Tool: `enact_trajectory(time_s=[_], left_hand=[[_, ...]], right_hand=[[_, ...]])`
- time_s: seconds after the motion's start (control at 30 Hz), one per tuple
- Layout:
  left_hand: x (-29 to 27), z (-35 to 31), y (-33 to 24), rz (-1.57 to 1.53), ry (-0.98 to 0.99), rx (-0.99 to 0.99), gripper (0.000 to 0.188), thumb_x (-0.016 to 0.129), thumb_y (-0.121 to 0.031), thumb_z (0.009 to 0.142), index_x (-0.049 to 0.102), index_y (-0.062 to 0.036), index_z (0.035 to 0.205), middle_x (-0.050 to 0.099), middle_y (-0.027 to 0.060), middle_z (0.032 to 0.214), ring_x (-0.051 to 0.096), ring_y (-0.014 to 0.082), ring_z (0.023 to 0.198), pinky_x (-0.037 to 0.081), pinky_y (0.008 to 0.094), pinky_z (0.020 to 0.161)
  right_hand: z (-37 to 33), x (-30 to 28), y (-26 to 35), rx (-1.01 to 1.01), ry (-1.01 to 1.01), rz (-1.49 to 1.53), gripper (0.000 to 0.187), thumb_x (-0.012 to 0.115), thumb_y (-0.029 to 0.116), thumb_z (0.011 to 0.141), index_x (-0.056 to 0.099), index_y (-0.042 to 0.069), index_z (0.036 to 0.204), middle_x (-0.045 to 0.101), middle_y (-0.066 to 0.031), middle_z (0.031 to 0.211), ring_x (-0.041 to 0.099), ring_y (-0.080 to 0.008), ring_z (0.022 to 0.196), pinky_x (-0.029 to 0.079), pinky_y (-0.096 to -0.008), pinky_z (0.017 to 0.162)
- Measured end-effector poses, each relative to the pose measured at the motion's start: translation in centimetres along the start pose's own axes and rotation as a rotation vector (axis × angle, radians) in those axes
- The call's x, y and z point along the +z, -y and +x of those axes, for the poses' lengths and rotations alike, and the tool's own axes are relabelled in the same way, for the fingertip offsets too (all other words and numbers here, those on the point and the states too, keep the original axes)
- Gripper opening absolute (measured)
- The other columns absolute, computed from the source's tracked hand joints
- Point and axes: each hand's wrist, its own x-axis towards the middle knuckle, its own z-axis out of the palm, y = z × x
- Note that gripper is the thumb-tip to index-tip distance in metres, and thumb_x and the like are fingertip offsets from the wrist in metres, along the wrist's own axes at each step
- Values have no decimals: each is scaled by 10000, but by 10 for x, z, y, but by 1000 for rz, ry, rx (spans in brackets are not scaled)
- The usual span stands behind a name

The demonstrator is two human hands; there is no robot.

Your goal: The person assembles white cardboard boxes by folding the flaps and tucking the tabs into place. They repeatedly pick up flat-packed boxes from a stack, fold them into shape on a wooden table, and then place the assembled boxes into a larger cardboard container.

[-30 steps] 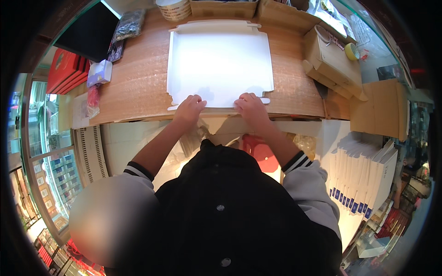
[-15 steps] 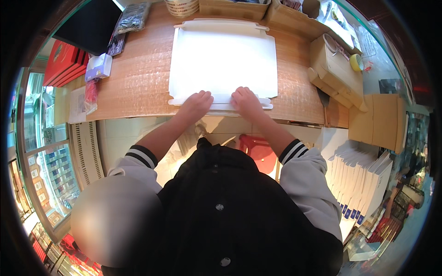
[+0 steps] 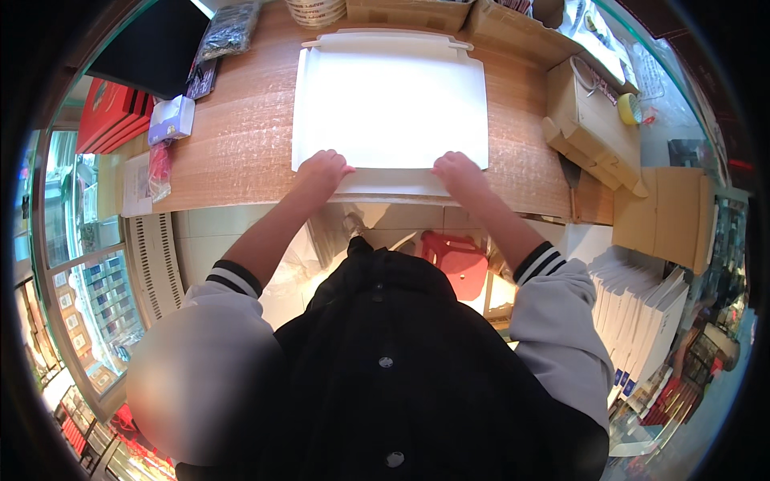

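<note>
A large white cardboard sheet (image 3: 389, 104) with creased edges and small corner tabs lies flat on the wooden table (image 3: 233, 136). Along its far side runs a narrow raised strip. At the near left corner, my left hand (image 3: 322, 171) has its fingers closed on the edge flap. Mirroring it at the near right corner, my right hand (image 3: 464, 171) pinches the same near edge. Between the two hands the near flap reaches toward the table's front edge. My fingertips are partly hidden behind my knuckles.
Cardboard boxes (image 3: 589, 120) and a yellow tape roll (image 3: 629, 109) stand at the right. Red boxes (image 3: 112, 116), a small lilac-white box (image 3: 172, 119) and a dark screen (image 3: 152, 44) are at the left. Below are a red stool (image 3: 455, 264) and upright white panels (image 3: 642, 321).
My hands have moved apart along the near edge, left hand to the left and right hand to the right. The near flap, folded up before, now lies flatter.
</note>
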Motion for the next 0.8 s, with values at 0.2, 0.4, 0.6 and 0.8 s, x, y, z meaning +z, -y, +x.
enact_trajectory(time_s=[0.2,0.4,0.6,0.8], left_hand=[[-13,23,-27,155,-96,38,207,624,-193,818,562,-81,981,535,104,937,551,248,863,450,376,711],[5,33,-59,-247,-5,-191,163,539,-217,848,590,-63,829,600,144,799,598,331,780,484,431,713],[14,40,-54,-249,-122,-211,297,493,-321,918,594,-80,778,628,119,736,615,318,696,486,443,644],[17,7,-2,-100,-124,-293,310,496,-328,916,606,-94,745,623,115,712,612,308,667,484,436,622]], right_hand=[[13,-28,6,262,-51,-130,114,521,140,902,553,39,944,602,-133,837,588,-293,859,480,-416,777],[44,0,66,195,-26,70,206,508,230,860,627,87,769,667,-146,795,662,-306,777,520,-428,675],[57,22,65,329,-122,47,239,530,272,863,633,131,700,648,-74,675,646,-262,629,513,-406,576],[5,24,6,396,-349,20,255,557,259,845,640,139,637,639,-53,612,635,-256,581,515,-390,556]])
